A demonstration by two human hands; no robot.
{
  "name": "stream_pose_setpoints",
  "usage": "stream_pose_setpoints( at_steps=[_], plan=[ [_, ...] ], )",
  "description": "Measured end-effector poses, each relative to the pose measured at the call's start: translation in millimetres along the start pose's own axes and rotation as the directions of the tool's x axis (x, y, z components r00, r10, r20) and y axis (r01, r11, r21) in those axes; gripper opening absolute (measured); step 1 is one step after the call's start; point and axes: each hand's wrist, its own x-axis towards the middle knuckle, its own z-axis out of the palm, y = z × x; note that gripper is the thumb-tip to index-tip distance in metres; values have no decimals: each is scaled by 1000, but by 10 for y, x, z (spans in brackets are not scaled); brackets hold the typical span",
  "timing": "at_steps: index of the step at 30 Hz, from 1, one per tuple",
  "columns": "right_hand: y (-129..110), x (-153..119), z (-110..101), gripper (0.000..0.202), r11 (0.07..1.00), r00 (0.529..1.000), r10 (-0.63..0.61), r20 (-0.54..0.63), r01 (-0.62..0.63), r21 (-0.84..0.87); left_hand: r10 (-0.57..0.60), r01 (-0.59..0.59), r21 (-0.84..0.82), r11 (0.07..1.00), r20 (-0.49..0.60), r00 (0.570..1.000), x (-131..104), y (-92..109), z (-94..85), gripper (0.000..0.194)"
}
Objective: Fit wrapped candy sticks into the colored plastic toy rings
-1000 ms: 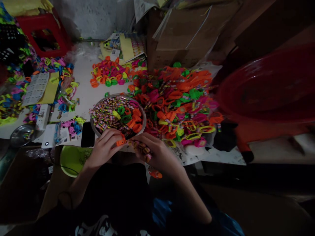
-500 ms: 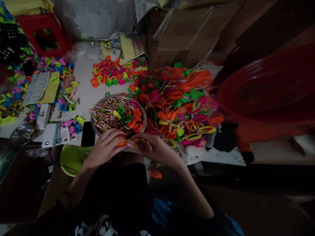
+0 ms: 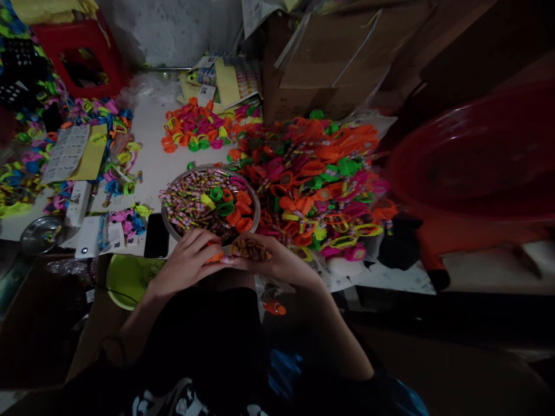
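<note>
My left hand (image 3: 193,257) is closed around an orange plastic toy watch (image 3: 214,254), mostly covered by the fingers. Just to its right, my right hand (image 3: 264,257) grips a bunch of small wrapped candy rolls (image 3: 249,249). One pinkish roll (image 3: 228,260) lies between my right thumb and the toy watch, at or against it. Both hands are in front of a round metal bowl (image 3: 255,222), which holds many candy rolls (image 3: 186,199) on its left and orange toy watches (image 3: 240,211) on its right, with green ones between.
A big heap of toy watches (image 3: 321,185) lies right of the bowl, a smaller pile (image 3: 195,124) behind it. A phone (image 3: 156,236), a power strip (image 3: 78,203) and a green basin (image 3: 119,283) are left. Cardboard boxes (image 3: 325,63) and a red tub (image 3: 468,156) bound the right.
My hands have drawn closer together. The candy bunch has turned in my right hand, and one roll now lies near the orange toy watch. The view has shifted slightly.
</note>
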Motion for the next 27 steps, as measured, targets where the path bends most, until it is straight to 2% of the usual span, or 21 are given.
stream_pose_setpoints(
  at_steps=[3, 5, 10, 15, 23, 27],
  plan=[
    [24, 10, 13, 22, 997, 1000, 16, 5, -16, 78, -17, 18, -21, 1000, 44, 999, -10, 7, -15, 15],
    [29, 7, 23, 22, 999, 1000, 13, 9, -13, 48, -25, 27, -31, 999, 56, 998, -20, 0, -28, 16],
    [-1, -43, 28, 23, 974, 998, -58, 13, 60, -220, -23, 26, -42, 999, 69, 997, -34, -32, -55, 17],
    [-54, -111, 34, 21, 854, 973, -210, 97, 231, -466, -30, 35, -46, 998, 101, 994, -30, -19, -62, 21],
    [-48, -174, 113, 22, 837, 958, -285, 32, 265, -478, -51, 59, -59, 997, 126, 991, -9, 52, -105, 24],
    [-25, -177, 149, 23, 840, 954, -298, 13, 269, -471, -52, 55, -24, 998, 123, 991, -25, 60, -73, 26]
  ],
)
